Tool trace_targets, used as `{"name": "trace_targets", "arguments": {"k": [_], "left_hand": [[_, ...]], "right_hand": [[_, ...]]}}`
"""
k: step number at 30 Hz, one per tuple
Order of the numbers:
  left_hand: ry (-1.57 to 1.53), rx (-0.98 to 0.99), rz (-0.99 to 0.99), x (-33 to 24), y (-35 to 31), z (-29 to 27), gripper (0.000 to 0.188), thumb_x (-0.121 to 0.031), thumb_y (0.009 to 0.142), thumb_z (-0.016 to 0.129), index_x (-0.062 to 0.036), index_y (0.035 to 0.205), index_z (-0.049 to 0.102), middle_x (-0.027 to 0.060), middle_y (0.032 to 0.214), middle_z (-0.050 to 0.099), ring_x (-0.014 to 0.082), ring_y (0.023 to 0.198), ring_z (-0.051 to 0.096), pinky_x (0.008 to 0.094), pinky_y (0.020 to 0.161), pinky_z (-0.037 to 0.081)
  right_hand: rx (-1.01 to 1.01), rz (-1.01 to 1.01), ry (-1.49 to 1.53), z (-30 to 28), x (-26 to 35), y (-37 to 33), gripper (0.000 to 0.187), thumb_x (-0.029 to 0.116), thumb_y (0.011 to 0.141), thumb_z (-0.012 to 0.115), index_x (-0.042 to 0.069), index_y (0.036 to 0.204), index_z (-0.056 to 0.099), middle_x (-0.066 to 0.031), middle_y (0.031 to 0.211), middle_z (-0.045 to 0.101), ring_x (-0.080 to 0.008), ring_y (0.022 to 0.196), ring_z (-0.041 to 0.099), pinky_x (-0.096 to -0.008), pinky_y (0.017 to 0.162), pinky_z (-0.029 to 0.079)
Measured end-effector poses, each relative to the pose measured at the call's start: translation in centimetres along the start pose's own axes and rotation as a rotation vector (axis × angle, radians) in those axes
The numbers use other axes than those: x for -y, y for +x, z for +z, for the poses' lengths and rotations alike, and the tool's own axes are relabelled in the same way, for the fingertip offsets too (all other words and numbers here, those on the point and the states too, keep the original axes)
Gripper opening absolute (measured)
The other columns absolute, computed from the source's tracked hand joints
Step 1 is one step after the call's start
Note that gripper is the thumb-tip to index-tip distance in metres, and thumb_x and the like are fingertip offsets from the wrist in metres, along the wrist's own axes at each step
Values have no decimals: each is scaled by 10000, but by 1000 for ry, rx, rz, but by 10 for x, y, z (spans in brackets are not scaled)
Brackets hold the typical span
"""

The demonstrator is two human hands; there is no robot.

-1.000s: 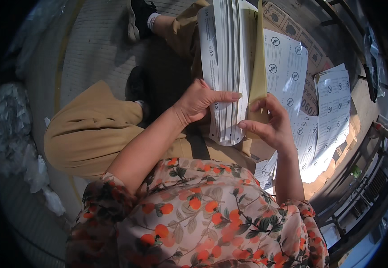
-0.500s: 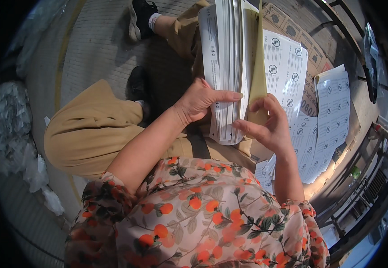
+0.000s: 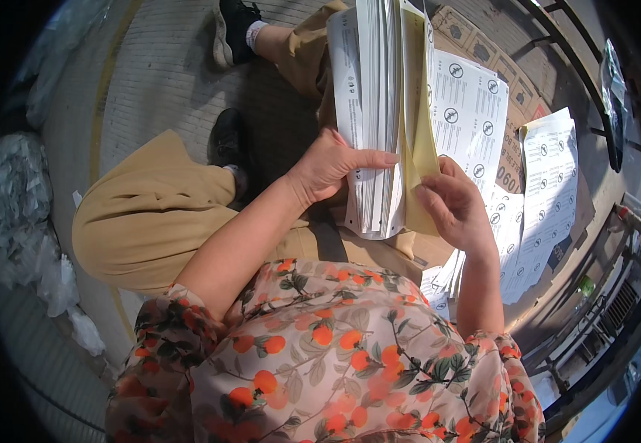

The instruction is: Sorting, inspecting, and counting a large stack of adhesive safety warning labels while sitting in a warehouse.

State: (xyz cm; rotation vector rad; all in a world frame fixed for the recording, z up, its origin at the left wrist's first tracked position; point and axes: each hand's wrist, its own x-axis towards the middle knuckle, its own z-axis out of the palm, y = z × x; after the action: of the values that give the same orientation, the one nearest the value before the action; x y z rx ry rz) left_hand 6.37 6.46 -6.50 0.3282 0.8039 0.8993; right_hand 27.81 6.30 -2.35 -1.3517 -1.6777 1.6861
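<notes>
My left hand [image 3: 325, 168] is closed round the lower left side of a thick stack of white printed sheets [image 3: 378, 96], its thumb lying across the paper edges. The stack stands on edge over my lap, leaning slightly, with its lower end rounded. At its right side a sheet with a pale yellow back [image 3: 419, 133] curls away from the rest. My right hand [image 3: 460, 209] pinches that sheet's lower right edge between thumb and bent fingers. The fingertips behind the sheet are partly hidden.
Printed white sheets [image 3: 471, 111] lie on flattened cardboard [image 3: 464, 33] to the right, with another sheet pile [image 3: 551, 166] farther right. A dark metal frame [image 3: 567, 63] stands beyond. Clear plastic bundles [image 3: 21, 192] lie at the left. Someone's dark shoe [image 3: 237, 33] is at the top.
My right hand has closed on the yellow-backed sheet and shifted slightly right, bending it away from the stack. The left hand stays in place.
</notes>
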Motion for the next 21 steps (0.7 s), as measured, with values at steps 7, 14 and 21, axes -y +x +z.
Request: {"name": "trace_targets", "arguments": {"k": [7, 14, 21], "left_hand": [[-6, -7, -2, 0, 0, -1, 410, 37, 705, 720, -8, 1088, 581, 97, 1011, 649, 173, 915, 636, 309, 846, 509], [-20, 0, -5, 1, 1, -1, 399, 35, 709, 717, -11, 1085, 591, 98, 1016, 650, 178, 922, 636, 302, 844, 510], [-8, -9, -5, 4, 1, -1, 419, 31, 703, 726, -11, 1096, 584, 101, 1020, 647, 179, 928, 632, 307, 840, 512]], "right_hand": [[-75, -6, 149, 7, -14, -5, 117, 71, 877, 587, -44, 863, 572, -82, 973, 539, -110, 823, 529, -224, 714, 441], [-286, -63, 28, 20, 4, -8, 52, -18, 848, 546, -4, 885, 580, -87, 960, 548, -140, 806, 545, -255, 677, 474], [-107, -164, -265, 12, 8, -4, 220, 98, 750, 681, 21, 919, 563, -116, 879, 527, -246, 751, 555, -332, 647, 472]]}}
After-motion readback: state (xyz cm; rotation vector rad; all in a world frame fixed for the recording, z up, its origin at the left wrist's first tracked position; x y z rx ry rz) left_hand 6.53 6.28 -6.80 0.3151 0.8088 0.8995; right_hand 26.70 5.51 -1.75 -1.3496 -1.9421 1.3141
